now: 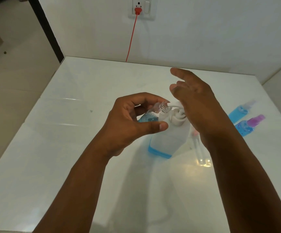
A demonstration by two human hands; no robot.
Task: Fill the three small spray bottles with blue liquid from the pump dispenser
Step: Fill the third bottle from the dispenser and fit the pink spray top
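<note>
1. Left hand (133, 121) gripping the open spray bottle (153, 113), fingers and thumb curling round its body; bottle tilting, long axis running from about 8 o'clock at the base up to 2 o'clock at the threaded neck.
2. Right hand (193, 105) resting flat on the pump head (178, 106), fingers straight and relaxed, pointing toward 11 o'clock; nothing being clasped, palm seemingly pressing down.
3. Meeting point: bottle mouth sitting right at the tip of the pump nozzle, at roughly 9 o'clock from the pump head, touching or just beside it; exact contact hard to tell.
4. Blue liquid already showing in the lower part of the held bottle, so filling judged partly done.
5. Pump dispenser (168, 140) standing upright on the worktop (69, 148) directly beneath both hands, only a thin band of blue left at its base; likely running low.
6. Two capped spray bottles (244, 121), filled with blue, lying at 3 o'clock from the dispenser, well apart from the hands, nearer the right one.
7. A loose spray top with dip tube (200, 153) lying just beside the dispenser at 4 o'clock, probably awaiting the held bottle.
8. Next press depending on keeping the neck lined up under the nozzle; any slip risking spillage.
</note>
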